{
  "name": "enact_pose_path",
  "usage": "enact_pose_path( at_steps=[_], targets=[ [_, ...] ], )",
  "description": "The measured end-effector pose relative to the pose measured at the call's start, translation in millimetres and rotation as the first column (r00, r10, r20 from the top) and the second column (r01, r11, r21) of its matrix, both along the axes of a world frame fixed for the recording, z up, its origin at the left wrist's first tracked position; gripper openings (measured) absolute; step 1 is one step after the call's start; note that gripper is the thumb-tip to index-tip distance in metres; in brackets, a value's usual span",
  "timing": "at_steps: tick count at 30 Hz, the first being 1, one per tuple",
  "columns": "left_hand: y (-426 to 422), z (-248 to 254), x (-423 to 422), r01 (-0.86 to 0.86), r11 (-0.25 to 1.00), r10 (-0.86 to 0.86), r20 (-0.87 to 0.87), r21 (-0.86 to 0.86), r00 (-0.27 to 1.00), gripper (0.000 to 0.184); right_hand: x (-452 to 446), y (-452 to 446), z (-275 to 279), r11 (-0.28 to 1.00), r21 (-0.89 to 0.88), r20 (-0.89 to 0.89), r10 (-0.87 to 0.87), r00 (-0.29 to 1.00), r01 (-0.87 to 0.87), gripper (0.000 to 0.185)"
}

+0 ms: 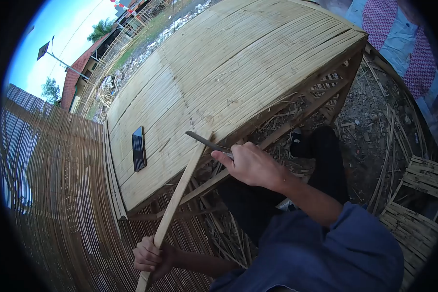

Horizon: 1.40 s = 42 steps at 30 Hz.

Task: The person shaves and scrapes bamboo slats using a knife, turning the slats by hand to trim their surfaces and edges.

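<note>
My left hand (153, 257) is wrapped round the lower part of a long, pale bamboo strip (179, 190). The strip slants upward, its far end at the front edge of the bamboo table (194, 87). Closed on the handle of a knife, my right hand (255, 165) has its thumb stretched along the back of the handle. The dark blade of the knife (203, 140) points left and lies across the strip near its far end. Whether the edge bites into the strip, I cannot tell.
A smartphone (139, 149) lies on the table's left part. A bamboo slat screen (58, 194) stands at the left. Split bamboo pieces and shavings litter the ground (362, 131) below. A slatted bamboo piece (418, 209) is at the right, and patterned cloth (399, 44) hangs upper right.
</note>
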<state>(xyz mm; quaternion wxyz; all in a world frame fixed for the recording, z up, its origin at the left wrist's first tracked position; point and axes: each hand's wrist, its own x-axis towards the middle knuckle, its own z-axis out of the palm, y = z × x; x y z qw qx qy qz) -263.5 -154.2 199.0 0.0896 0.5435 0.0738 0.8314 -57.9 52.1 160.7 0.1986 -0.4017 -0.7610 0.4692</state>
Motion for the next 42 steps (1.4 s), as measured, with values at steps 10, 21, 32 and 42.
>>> enact_pose_path(
  at_steps=[10,21,32,42],
  targets=[
    [2.8,6.8,-1.1,-0.029,1.000,0.029,0.053,0.002,0.998,0.053,4.1,1.1,-23.4,0.996,-0.082,-0.056,0.020,0.998,-0.024,0.072],
    [64.4,107.2,-39.0,0.097,0.964,-0.130,-0.120,-0.246,0.984,0.083,48.6,-23.9,-60.5,0.996,0.022,-0.522,0.086,0.848,-0.088,0.059],
    [146.9,155.7,-46.9,0.104,0.942,-0.166,-0.175,-0.320,0.970,0.067,90.2,-28.1,-18.2,0.989,-0.076,-0.373,0.092,0.923,-0.129,0.068],
    [100.6,127.8,-34.3,-0.011,0.976,-0.009,-0.088,-0.217,0.996,0.064,36.0,-14.8,-20.4,0.955,0.280,-0.248,0.170,0.954,-0.098,0.067]
  ],
)
